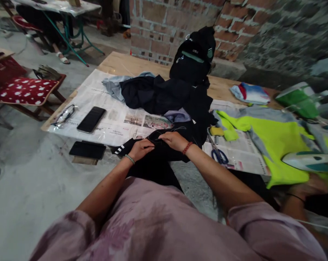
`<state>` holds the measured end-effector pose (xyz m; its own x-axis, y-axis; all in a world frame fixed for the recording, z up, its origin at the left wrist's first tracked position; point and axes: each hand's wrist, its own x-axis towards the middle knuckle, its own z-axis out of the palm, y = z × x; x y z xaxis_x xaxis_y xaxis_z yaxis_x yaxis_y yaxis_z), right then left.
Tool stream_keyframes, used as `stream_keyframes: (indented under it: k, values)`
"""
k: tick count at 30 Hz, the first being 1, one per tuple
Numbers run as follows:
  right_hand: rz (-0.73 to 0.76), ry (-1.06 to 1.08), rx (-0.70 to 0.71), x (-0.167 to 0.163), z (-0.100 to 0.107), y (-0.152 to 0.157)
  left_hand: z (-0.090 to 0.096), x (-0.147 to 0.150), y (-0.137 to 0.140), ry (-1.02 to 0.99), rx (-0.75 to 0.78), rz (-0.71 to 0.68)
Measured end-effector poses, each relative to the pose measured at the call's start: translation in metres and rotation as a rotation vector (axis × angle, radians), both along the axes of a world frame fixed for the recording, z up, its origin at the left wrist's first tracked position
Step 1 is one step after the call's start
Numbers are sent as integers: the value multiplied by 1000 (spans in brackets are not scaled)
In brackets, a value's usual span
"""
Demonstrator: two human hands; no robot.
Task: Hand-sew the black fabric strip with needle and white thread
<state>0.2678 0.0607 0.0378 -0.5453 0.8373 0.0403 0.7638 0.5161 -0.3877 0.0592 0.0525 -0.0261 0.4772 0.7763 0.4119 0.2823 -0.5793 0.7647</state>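
Note:
A black garment (166, 151) with short white stripes near its left end lies over my lap and the table edge. My left hand (140, 149), with a beaded bracelet at the wrist, pinches the garment's cloth. Close beside it, my right hand (173, 140), with a red bracelet, has thumb and forefinger pressed together over the same cloth; what is between them is too small to make out. Fine pale thread (177, 129) loops around the right fingers and across the garment. Just beyond lies a heap of dark clothes (158, 92).
Scissors (219, 155) and a yellow sponge-like block (216, 131) lie to the right on newspaper (251, 154). Another person's hand (312, 185) is near an iron (309, 161) on a neon-yellow garment (278, 137). Phones (91, 119), glasses (65, 114) and a backpack (192, 58) are also about.

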Motion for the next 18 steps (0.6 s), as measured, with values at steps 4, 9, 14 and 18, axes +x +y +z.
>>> stream_keyframes:
  k: [4,9,14,18]
  values:
    - [26,-149,5,5,-5,0,2,0,1,-11,-54,6]
    - [20,-200,34,9,-6,0,1,0,3,-26,-91,3]
    - [11,-126,-5,8,-7,-1,2,1,4,-27,-95,-2]
    - [27,-34,-35,8,-11,0,4,1,4,-4,-91,-3]
